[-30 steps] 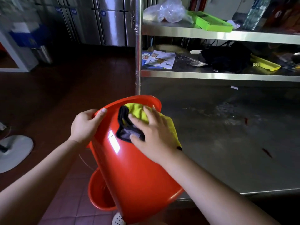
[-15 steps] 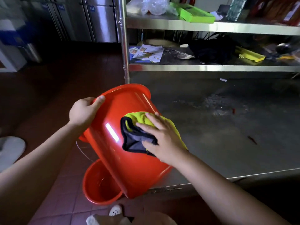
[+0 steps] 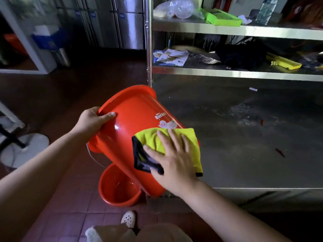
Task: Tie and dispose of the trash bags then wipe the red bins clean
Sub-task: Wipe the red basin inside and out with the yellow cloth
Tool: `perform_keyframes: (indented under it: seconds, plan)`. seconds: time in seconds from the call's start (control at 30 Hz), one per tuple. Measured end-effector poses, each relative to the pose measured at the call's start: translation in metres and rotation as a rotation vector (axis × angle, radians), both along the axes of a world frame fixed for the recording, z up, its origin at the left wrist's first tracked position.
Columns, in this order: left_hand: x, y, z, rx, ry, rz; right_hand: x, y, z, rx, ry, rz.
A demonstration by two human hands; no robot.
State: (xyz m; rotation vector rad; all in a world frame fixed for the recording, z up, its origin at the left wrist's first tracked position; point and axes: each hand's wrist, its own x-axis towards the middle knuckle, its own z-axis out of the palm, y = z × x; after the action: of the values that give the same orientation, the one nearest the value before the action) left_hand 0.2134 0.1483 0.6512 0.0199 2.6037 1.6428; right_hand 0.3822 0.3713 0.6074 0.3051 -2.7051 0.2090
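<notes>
Dim light falls on a dark red tiled floor (image 3: pixel 57 95). A steel table (image 3: pixel 244 137) stands at the right, with two cluttered steel shelves (image 3: pixel 236 30) above it. Steel cabinets (image 3: pixel 129 23) line the back wall. A white fan base (image 3: pixel 24 149) sits at left.

You stood before a steel shelving rack (image 3: pixel 227 30). On its top shelf lay a clear plastic bag (image 3: pixel 176 7) beside a green tray (image 3: pixel 223 19). On its middle shelf lay printed leaflets (image 3: pixel 170 56), a black cloth (image 3: pixel 243 55) and a yellow tray (image 3: pixel 284 62). Left of the rack stood steel cabinets (image 3: pixel 127 21); a white fan base (image 3: pixel 22 151) sat on the tiled floor.
</notes>
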Motion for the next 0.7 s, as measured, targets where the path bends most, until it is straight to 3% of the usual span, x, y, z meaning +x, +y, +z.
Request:
perform_keyframes:
  seconds: [0.1,0.33,0.47,0.7]
  plan:
    - [0.018,-0.010,-0.003,-0.018,-0.024,0.058,0.015,-0.005,-0.013,0.152,0.025,0.153]
    - [0.030,-0.071,0.001,-0.004,0.076,0.297,0.001,-0.020,-0.018,0.073,0.269,0.396]
    - [0.016,-0.129,0.005,-0.122,0.117,0.424,-0.020,-0.032,-0.035,-0.003,0.109,0.386]
    - [-0.030,-0.221,-0.032,-0.644,0.055,0.442,-0.071,-0.073,-0.076,-0.235,-0.193,0.247]
